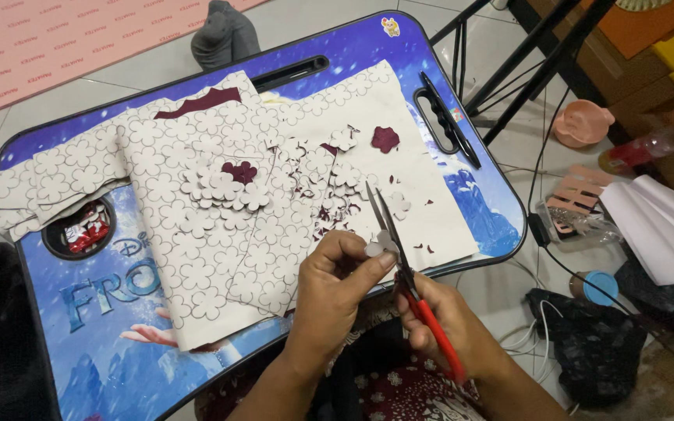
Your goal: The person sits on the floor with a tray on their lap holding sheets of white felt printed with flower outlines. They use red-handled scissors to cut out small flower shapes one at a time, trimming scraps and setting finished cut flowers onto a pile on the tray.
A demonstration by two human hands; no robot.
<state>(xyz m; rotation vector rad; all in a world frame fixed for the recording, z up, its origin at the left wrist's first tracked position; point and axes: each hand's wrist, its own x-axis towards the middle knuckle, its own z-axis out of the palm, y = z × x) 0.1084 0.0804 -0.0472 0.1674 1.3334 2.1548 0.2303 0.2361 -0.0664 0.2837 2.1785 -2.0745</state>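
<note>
Left hand (335, 282) fingers pinch a small white flower cutout (381, 244); right hand (450, 321) fingers grip red-handled scissors (404, 263), blades touching its scalloped edge.

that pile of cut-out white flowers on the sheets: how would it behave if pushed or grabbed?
The pile of cut-out flowers is loose, thin flat pieces, so it would probably scatter or slide apart rather than move together. Each looks very light; a breath might shift it. The piece pinched in the left hand holds its shape, suggesting some stiffness, though it likely bends easily.

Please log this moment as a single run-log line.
left hand: holds paper flower | right hand: scissors, blades around flower | paper sheets on lap table
</note>
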